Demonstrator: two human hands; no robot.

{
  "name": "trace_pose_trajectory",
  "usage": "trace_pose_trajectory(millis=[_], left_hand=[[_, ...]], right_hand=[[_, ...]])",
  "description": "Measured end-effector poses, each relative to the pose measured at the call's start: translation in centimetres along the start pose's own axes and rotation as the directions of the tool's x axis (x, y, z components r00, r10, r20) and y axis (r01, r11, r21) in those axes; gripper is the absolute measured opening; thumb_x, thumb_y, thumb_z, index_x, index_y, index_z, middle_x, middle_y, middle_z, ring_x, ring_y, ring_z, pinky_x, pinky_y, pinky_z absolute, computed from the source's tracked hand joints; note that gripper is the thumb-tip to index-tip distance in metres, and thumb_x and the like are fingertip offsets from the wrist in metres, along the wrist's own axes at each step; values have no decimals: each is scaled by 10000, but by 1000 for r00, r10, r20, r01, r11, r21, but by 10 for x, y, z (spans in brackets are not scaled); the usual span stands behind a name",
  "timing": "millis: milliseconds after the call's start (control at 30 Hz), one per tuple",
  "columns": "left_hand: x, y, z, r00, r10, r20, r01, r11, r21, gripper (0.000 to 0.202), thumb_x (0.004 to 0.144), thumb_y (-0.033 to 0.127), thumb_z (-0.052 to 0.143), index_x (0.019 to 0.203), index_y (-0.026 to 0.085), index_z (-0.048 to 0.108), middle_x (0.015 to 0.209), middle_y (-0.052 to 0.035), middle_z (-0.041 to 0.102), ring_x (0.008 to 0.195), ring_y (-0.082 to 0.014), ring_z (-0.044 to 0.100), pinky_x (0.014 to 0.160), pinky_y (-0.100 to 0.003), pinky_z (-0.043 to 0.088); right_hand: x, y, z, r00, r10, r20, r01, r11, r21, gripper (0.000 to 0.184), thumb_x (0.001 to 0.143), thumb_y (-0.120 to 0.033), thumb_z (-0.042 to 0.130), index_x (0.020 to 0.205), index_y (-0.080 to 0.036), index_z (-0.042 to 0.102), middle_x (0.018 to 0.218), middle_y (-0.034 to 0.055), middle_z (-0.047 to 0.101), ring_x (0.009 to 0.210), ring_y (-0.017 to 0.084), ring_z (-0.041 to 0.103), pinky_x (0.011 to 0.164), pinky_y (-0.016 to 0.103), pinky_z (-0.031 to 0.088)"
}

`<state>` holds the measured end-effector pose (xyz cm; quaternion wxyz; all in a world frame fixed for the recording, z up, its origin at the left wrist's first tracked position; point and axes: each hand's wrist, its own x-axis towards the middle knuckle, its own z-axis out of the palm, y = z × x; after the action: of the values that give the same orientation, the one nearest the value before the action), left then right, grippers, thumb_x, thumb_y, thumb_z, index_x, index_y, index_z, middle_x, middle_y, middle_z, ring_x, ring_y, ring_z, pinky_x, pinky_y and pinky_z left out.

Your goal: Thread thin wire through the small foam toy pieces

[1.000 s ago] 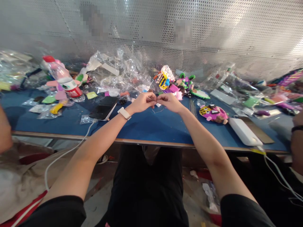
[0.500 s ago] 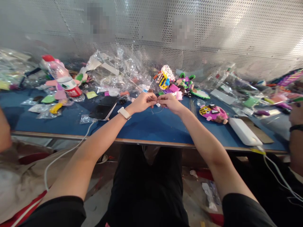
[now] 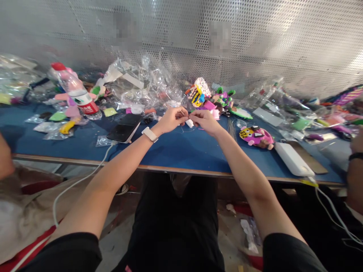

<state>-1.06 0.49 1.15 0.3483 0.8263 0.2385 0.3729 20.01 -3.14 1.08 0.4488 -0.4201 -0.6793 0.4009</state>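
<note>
My left hand [image 3: 173,118] and my right hand [image 3: 204,120] meet above the blue table [image 3: 181,151], each closed in a pinch with fingertips almost touching. What they pinch is too small to make out. A fine, pale strand [image 3: 185,131] curls out below the fingertips. Just under them a small white piece [image 3: 189,123] shows; whether it is held or lies on the table I cannot tell. Behind my right hand are pink foam pieces [image 3: 214,113] and a colourful craft figure [image 3: 198,92].
A black phone [image 3: 124,128] on a cable and a bottle with a red cap [image 3: 85,102] stand left. A pink craft piece [image 3: 256,136] and a white power bank [image 3: 293,158] lie right. Clear plastic bags [image 3: 150,83] line the back. Other people's arms [image 3: 356,170] show at both sides.
The white piece below my fingertips shows more fully now. A long thin strand that ran up and left from my left hand is no longer visible. Both hands stay nearly in place.
</note>
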Motion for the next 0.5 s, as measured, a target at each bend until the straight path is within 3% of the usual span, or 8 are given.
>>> trace_pose_trajectory(millis=[167, 367, 500], left_hand=[[1, -1, 4, 997, 18, -79, -21, 999, -35, 190, 997, 351, 706, 943, 187, 626, 922, -69, 736, 731, -147, 698, 707, -310, 603], [0, -2, 7, 995, 21, -102, -19, 1000, 24, 45, 990, 219, 648, 963, 184, 647, 879, -54, 722, 692, -134, 674, 701, -296, 583], [-2, 1, 7, 994, 40, -100, -33, 997, 76, 41, 990, 204, 624, 980, 186, 659, 904, -53, 728, 680, -127, 654, 689, -284, 565]], right_hand=[[0, 0, 1, 998, -53, -45, 52, 998, -21, 366, 918, -540, 776, 824, -200, 677, 661, 1, 633, 579, 129, 570, 580, 283, 455], [-1, 1, 2, 995, -58, -79, 50, 995, -92, 379, 887, -546, 813, 797, -197, 692, 685, 26, 681, 572, 144, 642, 555, 286, 500], [0, 2, 3, 996, 10, -84, -8, 1000, 26, 402, 848, -549, 854, 772, -195, 681, 660, 14, 655, 520, 131, 609, 519, 284, 503]])
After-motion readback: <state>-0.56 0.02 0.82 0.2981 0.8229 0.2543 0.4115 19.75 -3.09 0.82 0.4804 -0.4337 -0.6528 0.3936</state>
